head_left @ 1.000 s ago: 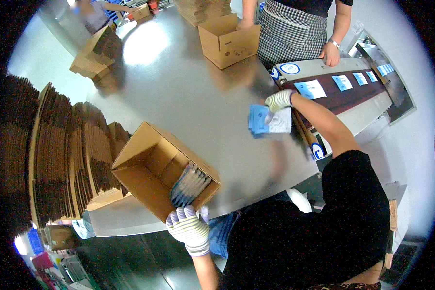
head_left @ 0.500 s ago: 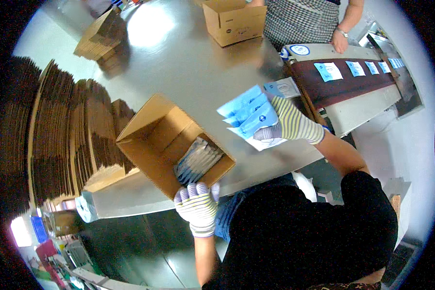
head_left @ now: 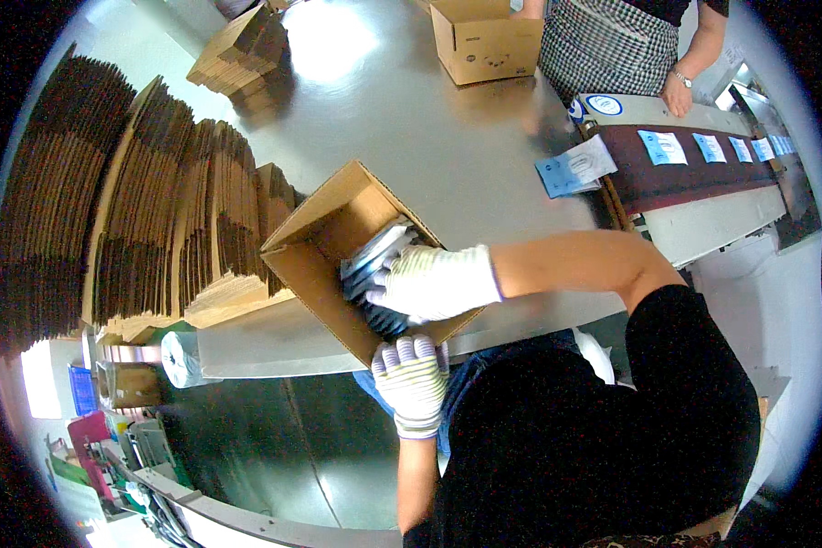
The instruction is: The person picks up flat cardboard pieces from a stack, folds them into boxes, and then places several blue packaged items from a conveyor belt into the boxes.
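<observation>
An open cardboard box (head_left: 309, 274) stands tilted in my view at the table's near edge. My left hand (head_left: 413, 384), in a striped glove, grips its near rim with the fingers curled over the edge. Down inside the box is my right hand (head_left: 434, 283), also gloved, its fingers closed against a bunch of blue and white packets (head_left: 373, 258). More blue packets (head_left: 385, 320) show beneath the hand, which hides part of them. A small pile of similar packets (head_left: 575, 167) lies at the conveyor's end, apart from both hands.
Tall stacks of flattened cardboard (head_left: 146, 210) line the left side. A conveyor belt (head_left: 703, 178) carries spaced packets at the right. Across the metal table (head_left: 356, 119), a person in a checked apron (head_left: 603, 46) stands by another open box (head_left: 489, 50).
My right hand has moved left from above the table into the box with the fanned packets. Another packet has joined the pile at the conveyor's end. My left hand stays on the rim.
</observation>
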### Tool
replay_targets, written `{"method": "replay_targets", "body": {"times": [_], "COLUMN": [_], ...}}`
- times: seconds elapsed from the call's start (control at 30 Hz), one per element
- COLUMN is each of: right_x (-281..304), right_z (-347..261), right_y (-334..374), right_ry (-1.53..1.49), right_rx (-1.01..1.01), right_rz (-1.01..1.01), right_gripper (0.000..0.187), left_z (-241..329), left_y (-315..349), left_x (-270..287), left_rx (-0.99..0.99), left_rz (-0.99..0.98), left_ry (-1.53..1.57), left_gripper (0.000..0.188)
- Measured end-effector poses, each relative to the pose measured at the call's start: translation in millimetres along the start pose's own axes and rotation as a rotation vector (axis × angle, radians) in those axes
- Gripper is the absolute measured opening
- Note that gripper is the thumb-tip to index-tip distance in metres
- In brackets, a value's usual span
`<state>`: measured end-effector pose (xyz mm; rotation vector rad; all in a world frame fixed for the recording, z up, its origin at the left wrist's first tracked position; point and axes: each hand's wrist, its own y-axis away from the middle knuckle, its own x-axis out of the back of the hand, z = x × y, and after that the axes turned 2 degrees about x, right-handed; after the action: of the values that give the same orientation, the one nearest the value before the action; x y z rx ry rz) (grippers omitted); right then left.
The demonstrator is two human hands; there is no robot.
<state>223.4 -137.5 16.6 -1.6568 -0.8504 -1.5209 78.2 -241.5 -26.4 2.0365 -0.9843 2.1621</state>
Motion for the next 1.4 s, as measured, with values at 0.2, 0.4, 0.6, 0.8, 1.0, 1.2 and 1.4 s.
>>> {"method": "replay_targets", "body": {"times": [0.2, 0.4, 0.6, 0.8, 1.0, 1.2, 1.4], "right_x": [17, -90, -167, -167, -163, -167, -79], "right_z": [15, 44, 17, 20, 20, 30, 140], "right_y": [57, 112, 126, 125, 126, 133, 184], "right_ry": [-0.431, -0.395, -0.063, -0.145, -0.132, -0.161, -0.207], "right_rx": [-0.27, -0.872, -0.754, -0.747, -0.743, -0.716, -0.947], "right_rz": [0.854, 0.181, 0.302, 0.33, 0.326, 0.381, 0.032], "right_gripper": [0.038, 0.048, 0.059, 0.054, 0.051, 0.052, 0.045], "left_z": [5, 6, 8, 7, 7, 5, 10], "left_y": [1, 6, 9, 9, 5, 8, 8], "left_x": [-9, -15, -19, -19, -21, -26, -20], "left_rx": [-0.049, -0.012, -0.017, -0.067, -0.034, -0.023, -0.033], "left_rz": [0.138, 0.128, 0.148, 0.198, 0.189, 0.184, 0.21], "left_ry": [-0.019, -0.011, 0.005, -0.016, -0.018, -0.014, -0.033], "left_gripper": [0.028, 0.028, 0.028, 0.03, 0.026, 0.027, 0.026]}}
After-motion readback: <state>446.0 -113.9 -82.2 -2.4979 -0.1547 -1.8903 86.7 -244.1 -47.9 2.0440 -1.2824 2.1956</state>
